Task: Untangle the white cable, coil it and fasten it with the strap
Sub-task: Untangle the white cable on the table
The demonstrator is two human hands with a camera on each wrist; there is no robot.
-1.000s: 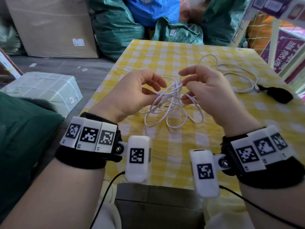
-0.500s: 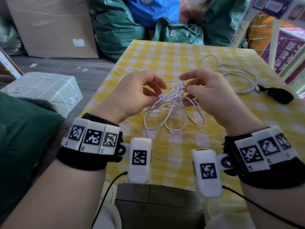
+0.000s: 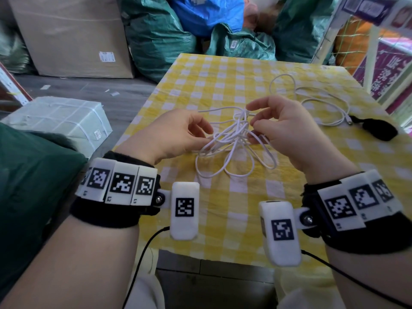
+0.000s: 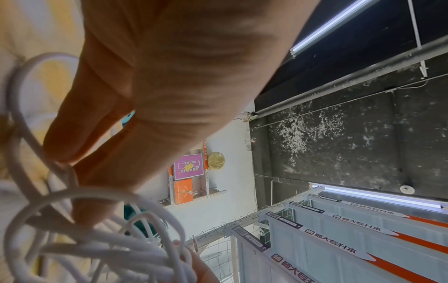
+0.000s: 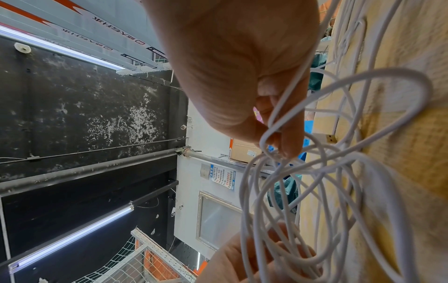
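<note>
A tangled white cable [image 3: 234, 139] hangs in loops between my hands over the yellow checked table [image 3: 223, 85]. My left hand [image 3: 178, 134] grips a bundle of its strands, which show blurred against the fingers in the left wrist view as the cable [image 4: 101, 239]. My right hand [image 3: 278, 126] pinches a strand of the cable [image 5: 315, 181] at the knot between thumb and fingertips [image 5: 288, 145]. One end of the cable trails to the far right, where its plug [image 3: 349, 120] lies beside the black strap [image 3: 379, 130].
Green and blue sacks [image 3: 160, 32] and a cardboard box [image 3: 71, 36] stand beyond the table's far edge. A wrapped white parcel [image 3: 60, 121] lies on the floor to the left. A netted rack [image 3: 361, 41] stands at the far right.
Both hands have lowered a little with the tangle. The right hand has shifted its pinch on the knot, and the loops hang wider.
</note>
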